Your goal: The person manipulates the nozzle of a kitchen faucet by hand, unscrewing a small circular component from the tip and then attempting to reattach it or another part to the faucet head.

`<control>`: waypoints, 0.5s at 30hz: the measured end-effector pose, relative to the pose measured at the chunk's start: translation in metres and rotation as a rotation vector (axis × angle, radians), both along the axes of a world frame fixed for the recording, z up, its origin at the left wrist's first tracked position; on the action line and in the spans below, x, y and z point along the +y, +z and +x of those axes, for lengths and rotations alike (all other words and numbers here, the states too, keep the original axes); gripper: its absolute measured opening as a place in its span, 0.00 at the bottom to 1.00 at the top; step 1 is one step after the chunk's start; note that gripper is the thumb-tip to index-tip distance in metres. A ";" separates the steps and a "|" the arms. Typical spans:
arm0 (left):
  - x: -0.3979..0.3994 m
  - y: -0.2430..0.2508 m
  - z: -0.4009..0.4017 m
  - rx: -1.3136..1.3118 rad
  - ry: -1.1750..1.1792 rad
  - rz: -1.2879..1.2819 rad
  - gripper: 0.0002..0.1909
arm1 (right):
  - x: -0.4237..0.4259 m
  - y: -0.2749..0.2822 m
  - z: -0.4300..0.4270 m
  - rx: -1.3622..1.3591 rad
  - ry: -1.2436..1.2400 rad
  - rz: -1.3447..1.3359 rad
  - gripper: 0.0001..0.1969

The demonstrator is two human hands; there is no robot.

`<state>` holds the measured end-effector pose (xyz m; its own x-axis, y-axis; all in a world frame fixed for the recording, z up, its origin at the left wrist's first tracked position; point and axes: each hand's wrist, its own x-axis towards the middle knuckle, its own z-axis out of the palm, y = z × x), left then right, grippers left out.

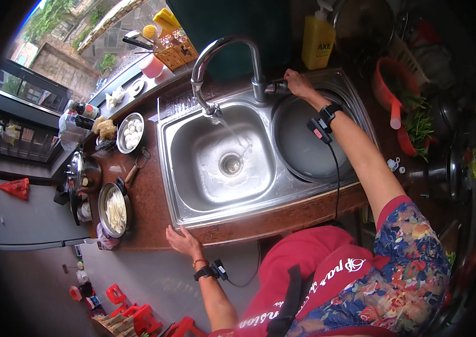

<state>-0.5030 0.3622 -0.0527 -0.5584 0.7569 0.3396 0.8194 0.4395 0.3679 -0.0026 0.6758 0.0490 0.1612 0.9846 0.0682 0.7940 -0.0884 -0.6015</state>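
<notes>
My right hand (298,84) is at the chrome faucet handle (278,87), its fingers curled at the lever's end. Water runs from the arched faucet (226,42) into the left basin (225,189) of the steel sink, where it spreads around the drain (231,164). A wide round metal pan (301,143) fills the right basin, partly hidden by my forearm. My left hand (184,242) is at the counter's front edge, near the sink's front left corner, fingers apart and holding nothing.
Left of the sink stand a pot of pale noodle-like strands (116,210), a bowl of white round pieces (130,132) and a pressure cooker (86,168). A yellow soap bottle (318,42) stands behind the sink. Red colanders (383,84) with greens are at right. Red stools (145,318) stand below.
</notes>
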 end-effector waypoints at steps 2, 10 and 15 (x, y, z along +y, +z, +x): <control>0.000 0.002 0.002 -0.027 -0.006 -0.022 0.24 | -0.001 -0.001 0.000 -0.008 0.004 0.004 0.11; 0.022 0.025 -0.004 -0.124 -0.015 -0.148 0.21 | 0.001 0.008 0.009 0.015 0.050 -0.067 0.11; 0.121 0.109 0.048 -0.616 -0.450 -0.055 0.23 | -0.002 0.012 0.012 -0.011 0.021 -0.100 0.12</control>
